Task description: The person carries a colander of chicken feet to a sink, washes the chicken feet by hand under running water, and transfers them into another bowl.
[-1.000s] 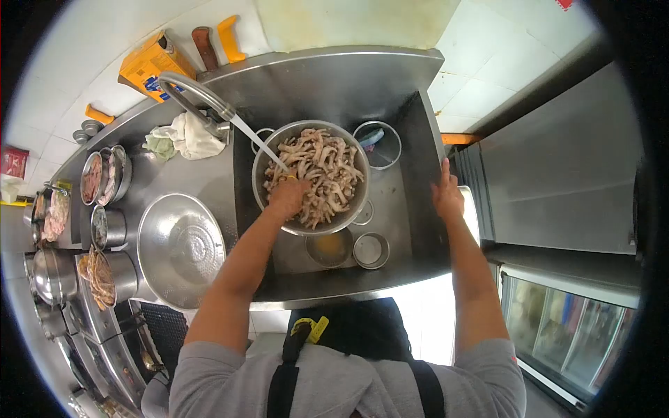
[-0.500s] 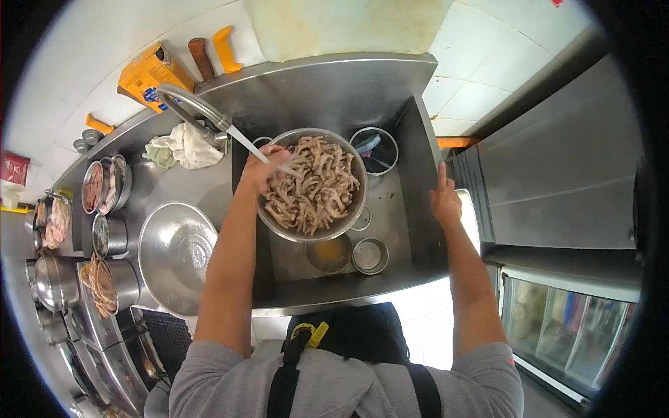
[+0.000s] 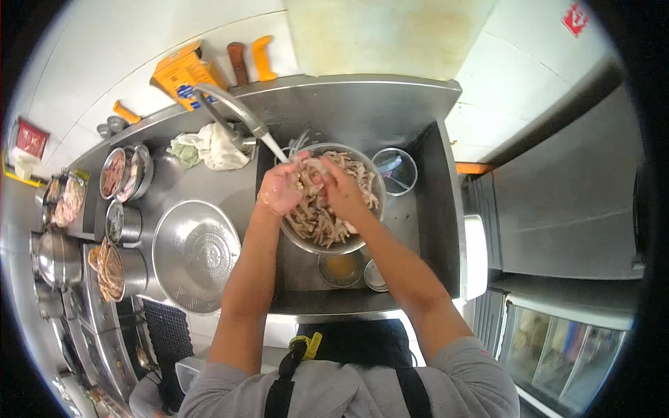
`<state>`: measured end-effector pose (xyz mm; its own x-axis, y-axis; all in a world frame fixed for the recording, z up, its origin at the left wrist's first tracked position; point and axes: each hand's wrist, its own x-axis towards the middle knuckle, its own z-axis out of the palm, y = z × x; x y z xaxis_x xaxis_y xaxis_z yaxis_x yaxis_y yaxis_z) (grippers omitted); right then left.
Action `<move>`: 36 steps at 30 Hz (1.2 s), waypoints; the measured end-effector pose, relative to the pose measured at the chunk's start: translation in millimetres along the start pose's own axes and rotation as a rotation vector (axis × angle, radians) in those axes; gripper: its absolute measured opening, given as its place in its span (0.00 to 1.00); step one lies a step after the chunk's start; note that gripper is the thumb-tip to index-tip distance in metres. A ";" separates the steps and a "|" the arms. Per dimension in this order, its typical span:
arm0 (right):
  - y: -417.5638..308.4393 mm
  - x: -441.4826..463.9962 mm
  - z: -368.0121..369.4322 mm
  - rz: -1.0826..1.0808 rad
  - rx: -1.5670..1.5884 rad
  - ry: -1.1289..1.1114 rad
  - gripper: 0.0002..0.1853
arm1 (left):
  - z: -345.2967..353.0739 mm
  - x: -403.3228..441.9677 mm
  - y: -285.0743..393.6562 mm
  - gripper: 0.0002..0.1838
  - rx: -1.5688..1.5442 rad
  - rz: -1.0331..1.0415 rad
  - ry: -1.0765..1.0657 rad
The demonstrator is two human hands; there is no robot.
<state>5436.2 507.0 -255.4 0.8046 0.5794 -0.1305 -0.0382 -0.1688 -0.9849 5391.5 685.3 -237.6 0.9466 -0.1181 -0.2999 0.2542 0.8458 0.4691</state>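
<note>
A round metal bowl [image 3: 301,241] full of pale chicken feet [image 3: 322,226] stands in the steel sink [image 3: 401,240]. Water runs from the curved faucet [image 3: 237,108] at the bowl's upper left side and splashes near my fingers. My left hand [image 3: 280,191] is cupped, palm up, around some of the chicken feet under the stream. Opposite it, my right hand [image 3: 341,189] curls its fingers over the same feet. Wet fingers and feet overlap, so how many pieces each hand grips is hidden.
Left of the sink lies a large metal colander [image 3: 171,240], with a white cloth [image 3: 221,146] behind it. A strainer [image 3: 396,172] and small bowls [image 3: 341,268] sit in the sink. Bowls of meat [image 3: 115,174] line the left counter. A fridge [image 3: 564,334] stands right.
My right hand has left the sink's right edge and come into the bowl beside my left hand. Both hands now close on chicken feet. The whole view has shifted a little.
</note>
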 end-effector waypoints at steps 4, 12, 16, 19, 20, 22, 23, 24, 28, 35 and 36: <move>-31.2 -1.6 -3.7 0.146 0.611 0.023 0.23 | 12.6 -7.5 5.6 0.29 -0.072 0.094 -0.089; -33.5 18.9 24.9 0.145 0.852 -0.029 0.21 | 20.7 -17.2 13.7 0.26 0.156 0.383 0.069; -43.9 24.4 81.7 0.113 0.889 0.232 0.19 | 36.7 5.0 -10.6 0.25 0.687 0.665 0.383; -48.1 34.3 73.8 0.094 0.898 0.057 0.18 | 42.1 4.2 -7.3 0.19 1.096 0.793 0.434; -59.0 34.4 69.0 0.113 0.917 0.020 0.15 | 25.1 18.6 -2.6 0.19 1.344 0.944 0.417; -57.5 38.3 74.2 0.219 0.730 0.142 0.15 | 26.7 20.5 10.2 0.19 1.173 0.663 0.556; -56.8 39.8 79.7 0.272 0.636 0.201 0.15 | 28.9 20.8 17.0 0.20 1.084 0.530 0.627; -55.2 40.0 82.3 0.124 0.687 0.173 0.15 | 25.8 23.5 18.5 0.21 0.848 0.543 0.516; -50.6 63.9 69.0 0.008 0.560 0.295 0.18 | 60.4 6.7 -2.5 0.23 0.657 0.633 0.386; -28.8 46.2 57.0 0.158 0.268 0.372 0.20 | 27.8 13.6 -13.1 0.23 0.312 0.411 0.243; -50.0 30.3 41.5 0.301 0.364 0.341 0.21 | 44.2 4.8 -20.8 0.22 0.304 0.460 0.240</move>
<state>5437.9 566.1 -214.8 0.8698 0.2484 -0.4263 -0.4476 0.0339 -0.8936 5399.5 644.2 -212.1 0.9108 0.3751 -0.1722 -0.0920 0.5912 0.8013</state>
